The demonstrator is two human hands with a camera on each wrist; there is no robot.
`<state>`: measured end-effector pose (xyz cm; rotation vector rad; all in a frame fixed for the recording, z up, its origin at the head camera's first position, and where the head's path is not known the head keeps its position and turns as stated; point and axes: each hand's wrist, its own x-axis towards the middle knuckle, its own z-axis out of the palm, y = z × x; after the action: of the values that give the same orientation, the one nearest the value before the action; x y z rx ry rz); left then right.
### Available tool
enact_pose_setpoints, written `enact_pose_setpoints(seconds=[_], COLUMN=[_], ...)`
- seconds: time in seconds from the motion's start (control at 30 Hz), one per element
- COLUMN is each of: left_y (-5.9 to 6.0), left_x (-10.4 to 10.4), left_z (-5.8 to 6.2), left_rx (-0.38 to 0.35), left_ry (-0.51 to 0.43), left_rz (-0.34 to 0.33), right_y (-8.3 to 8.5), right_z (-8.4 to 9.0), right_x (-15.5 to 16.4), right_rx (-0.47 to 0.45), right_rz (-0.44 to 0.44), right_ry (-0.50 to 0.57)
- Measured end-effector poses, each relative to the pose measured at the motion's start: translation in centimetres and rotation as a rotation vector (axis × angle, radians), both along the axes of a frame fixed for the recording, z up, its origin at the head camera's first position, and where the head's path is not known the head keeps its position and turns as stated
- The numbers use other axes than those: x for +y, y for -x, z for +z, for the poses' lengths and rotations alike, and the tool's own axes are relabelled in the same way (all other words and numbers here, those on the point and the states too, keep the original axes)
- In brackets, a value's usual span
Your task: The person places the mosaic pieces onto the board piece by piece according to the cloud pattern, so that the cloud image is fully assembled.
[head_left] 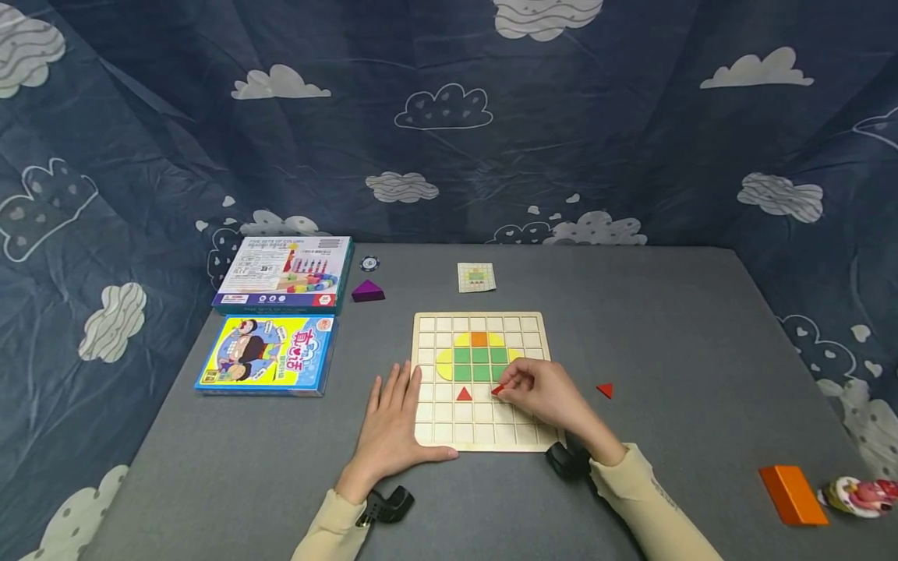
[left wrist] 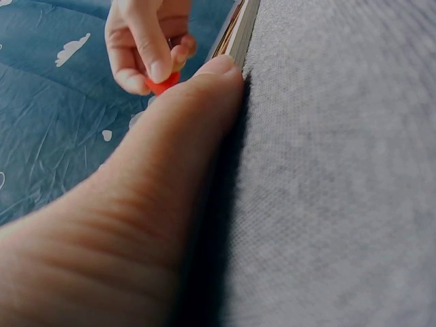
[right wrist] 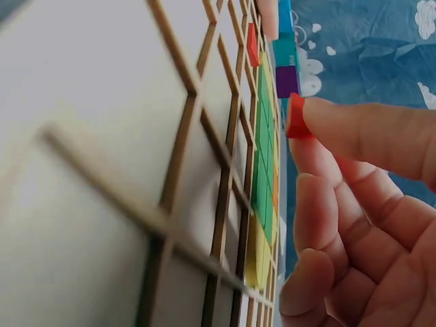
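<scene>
My right hand pinches a small red triangle tile between thumb and fingertips, just above the wooden grid board. Flat and spread, my left hand rests along the board's left edge, its thumb by the near edge. On the board lie green squares, an orange square at the top, and yellow curved pieces around them. One red triangle sits in a cell below the green ones. Another red triangle lies on the table right of the board.
A small pattern card lies behind the board. Two boxes, one white and one yellow-blue, are at the left, near a purple triangular block and a round chip. An orange block and a figurine stand front right.
</scene>
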<state>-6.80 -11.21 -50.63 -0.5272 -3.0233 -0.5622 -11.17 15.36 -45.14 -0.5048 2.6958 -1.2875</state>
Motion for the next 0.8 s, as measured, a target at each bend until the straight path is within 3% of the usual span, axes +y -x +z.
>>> enact_pose_setpoints(seconds=[0.27,0.53,0.8], left_y=[0.0,0.0,0.0], left_x=[0.0,-0.1,0.0], left_z=[0.0,0.1,0.1], left_rx=[-0.004,0.004,0.004], left_ry=[0.003,-0.001,-0.002], left_rz=[0.004,0.003,0.000], right_y=[1.1,1.3,1.4], right_z=[-0.2,-0.1,-0.3], right_x=[-1.4,-2.3,-2.5], right_rx=[-0.042,-0.092,-0.073], right_rz=[0.073,0.094,0.089], right_ry=[-0.024,-0.076,-0.118])
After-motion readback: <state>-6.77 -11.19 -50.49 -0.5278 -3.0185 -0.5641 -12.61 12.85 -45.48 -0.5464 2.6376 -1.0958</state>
